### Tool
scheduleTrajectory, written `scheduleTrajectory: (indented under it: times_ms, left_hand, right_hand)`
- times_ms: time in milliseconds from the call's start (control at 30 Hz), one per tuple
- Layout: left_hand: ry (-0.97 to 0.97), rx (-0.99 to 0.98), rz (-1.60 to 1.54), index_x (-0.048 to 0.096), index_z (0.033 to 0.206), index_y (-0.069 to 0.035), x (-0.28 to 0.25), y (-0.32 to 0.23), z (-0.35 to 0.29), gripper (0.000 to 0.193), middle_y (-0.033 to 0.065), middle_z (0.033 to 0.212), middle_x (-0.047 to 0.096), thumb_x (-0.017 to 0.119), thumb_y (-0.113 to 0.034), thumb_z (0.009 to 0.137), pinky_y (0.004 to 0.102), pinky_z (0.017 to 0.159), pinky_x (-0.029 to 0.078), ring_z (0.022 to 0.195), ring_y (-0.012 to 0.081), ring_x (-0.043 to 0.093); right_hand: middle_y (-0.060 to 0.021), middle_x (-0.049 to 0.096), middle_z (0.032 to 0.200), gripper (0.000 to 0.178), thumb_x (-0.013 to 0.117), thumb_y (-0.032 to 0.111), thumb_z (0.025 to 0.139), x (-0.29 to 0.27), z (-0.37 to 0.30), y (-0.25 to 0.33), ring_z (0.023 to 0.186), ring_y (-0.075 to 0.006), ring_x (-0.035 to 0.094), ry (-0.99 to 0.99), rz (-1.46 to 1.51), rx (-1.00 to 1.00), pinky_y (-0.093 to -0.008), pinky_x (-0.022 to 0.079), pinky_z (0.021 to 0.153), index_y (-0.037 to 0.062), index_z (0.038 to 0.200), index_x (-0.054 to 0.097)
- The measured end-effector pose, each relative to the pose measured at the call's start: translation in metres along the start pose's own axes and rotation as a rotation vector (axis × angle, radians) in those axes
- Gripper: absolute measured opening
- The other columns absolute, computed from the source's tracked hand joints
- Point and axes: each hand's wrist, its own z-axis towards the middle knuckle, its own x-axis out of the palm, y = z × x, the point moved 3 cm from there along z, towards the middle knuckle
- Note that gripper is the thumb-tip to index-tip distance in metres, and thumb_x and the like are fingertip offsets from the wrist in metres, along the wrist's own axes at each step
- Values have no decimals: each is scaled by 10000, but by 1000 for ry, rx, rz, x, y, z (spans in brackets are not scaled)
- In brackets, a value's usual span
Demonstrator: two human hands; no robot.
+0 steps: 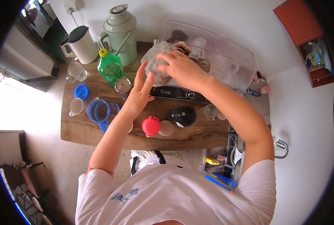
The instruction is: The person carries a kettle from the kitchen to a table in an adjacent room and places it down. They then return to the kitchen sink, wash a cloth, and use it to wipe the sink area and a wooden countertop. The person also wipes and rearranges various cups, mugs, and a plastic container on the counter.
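Observation:
A crumpled, greyish translucent plastic bag (157, 50) sits at the back of the wooden table, in front of the clear plastic bin. My right hand (182, 69), with a ring on one finger, reaches over it from the right, its curled fingers on the bag. My left hand (137, 92) is raised at the bag's near left side, fingers stretched and apart, with nothing visible in it. Just below both hands lies a black appliance with a silver knob (190, 95). What the bag contains cannot be made out.
A green bottle with a yellow cap (110, 65), a pale green thermos (119, 33) and a white kettle (82, 45) stand back left. Nearer are a blue-rimmed clear jug (98, 110), a red-lidded cup (151, 126) and a black round-topped container (184, 116). The clear bin (245, 56) holds several items.

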Motion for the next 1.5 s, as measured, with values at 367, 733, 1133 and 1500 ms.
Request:
scheduleTrajectory:
  times_ms: [367,733,1133,1500]
  left_hand:
    - [-195,173,-382,532,1232,-22,96,28,-3,379,107,1059,640,639,-172,900,329,806,532,932,188,641]
    - [-457,301,-359,585,1158,-65,84,42,6,287,80,1047,623,575,-129,879,331,815,520,954,199,614]
    - [-801,226,-235,443,1233,-36,138,182,45,335,135,1208,467,552,-74,919,326,1006,340,1139,229,450]
    - [-1361,384,536,404,1398,-9,96,287,146,596,275,1440,377,502,-181,836,525,1094,257,1298,487,305]
  right_hand:
    - [-172,456,1345,648,694,106,766,6,-147,-6,1284,-315,425,-542,971,155,-399,332,1091,66,1353,423]
    - [-149,429,1364,1042,916,261,545,124,-193,22,1262,-348,445,-295,857,293,-426,400,1047,159,1433,379]
    - [-162,486,1265,839,878,150,571,85,-315,24,1171,-362,496,-271,700,525,-435,433,987,77,1312,491]
    - [-151,443,1337,806,876,210,624,99,-345,6,1291,-375,425,-35,868,287,-467,382,1061,117,1326,492]
